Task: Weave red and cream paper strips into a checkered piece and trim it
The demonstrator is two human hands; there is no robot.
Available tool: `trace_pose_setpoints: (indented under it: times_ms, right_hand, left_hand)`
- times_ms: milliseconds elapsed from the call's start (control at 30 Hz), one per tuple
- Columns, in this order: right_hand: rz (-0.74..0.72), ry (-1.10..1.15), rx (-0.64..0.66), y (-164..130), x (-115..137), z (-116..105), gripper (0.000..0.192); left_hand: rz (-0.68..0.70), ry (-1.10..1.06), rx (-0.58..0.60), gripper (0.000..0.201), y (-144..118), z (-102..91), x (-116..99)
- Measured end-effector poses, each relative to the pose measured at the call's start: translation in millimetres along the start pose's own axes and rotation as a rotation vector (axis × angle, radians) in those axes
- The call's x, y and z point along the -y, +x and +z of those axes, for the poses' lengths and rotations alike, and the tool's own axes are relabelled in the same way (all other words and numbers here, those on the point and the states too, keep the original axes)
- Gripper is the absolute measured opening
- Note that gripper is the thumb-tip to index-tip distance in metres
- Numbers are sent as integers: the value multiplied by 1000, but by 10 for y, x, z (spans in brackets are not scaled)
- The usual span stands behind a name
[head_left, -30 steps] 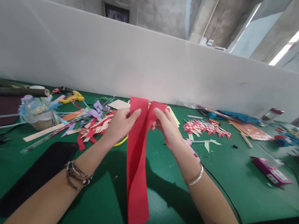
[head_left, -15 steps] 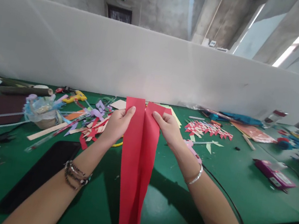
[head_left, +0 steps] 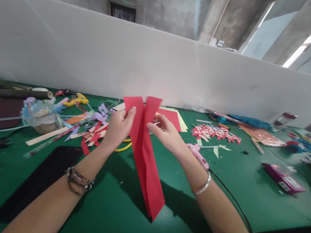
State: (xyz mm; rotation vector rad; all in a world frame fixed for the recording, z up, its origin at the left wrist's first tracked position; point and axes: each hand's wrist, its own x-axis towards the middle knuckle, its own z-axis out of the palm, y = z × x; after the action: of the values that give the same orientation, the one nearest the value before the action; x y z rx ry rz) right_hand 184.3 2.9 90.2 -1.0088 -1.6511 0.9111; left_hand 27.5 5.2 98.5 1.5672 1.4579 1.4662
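Holding: the left hand (head_left: 119, 126) and the right hand (head_left: 167, 134) each pinch a top end of the red paper strip (head_left: 145, 154).
Place: the strip hangs in the air over the green table (head_left: 222, 181).
Change: half a second ago its bottom end pointed straight down; now it swings to the right, and the top ends fan apart.
Meaning: it looks like the fold is being lined up.
Nearby: a pink glue gun (head_left: 198, 155).

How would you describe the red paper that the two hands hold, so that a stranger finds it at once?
Start at the green table before the white partition wall. Above its middle, the left hand and right hand pinch the top of a long red paper strip, which hangs down towards the near edge. Unlike the red sheet lying flat behind it, it is lifted, long and creased lengthwise.
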Motion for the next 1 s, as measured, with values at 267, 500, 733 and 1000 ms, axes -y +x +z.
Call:
trace_pose_setpoints:
  times_ms: [267, 500, 733, 1000]
  right_hand:
    - [-58, 39, -105, 74, -162, -39, 25]
    - [-6, 14, -191, 72, -141, -42, 39]
    - [23, 54, -132, 77, -152, -43, 43]
    - [47, 62, -116, 104, -220, -44, 41]
  left_hand:
    - [-116, -209, 193, 37, 45, 47, 72]
    - [-146, -281, 191, 41, 27, 119, 151]
    - [17, 24, 18, 39, -15, 70, 81]
    - [82, 61, 37, 39, 15, 53, 107]
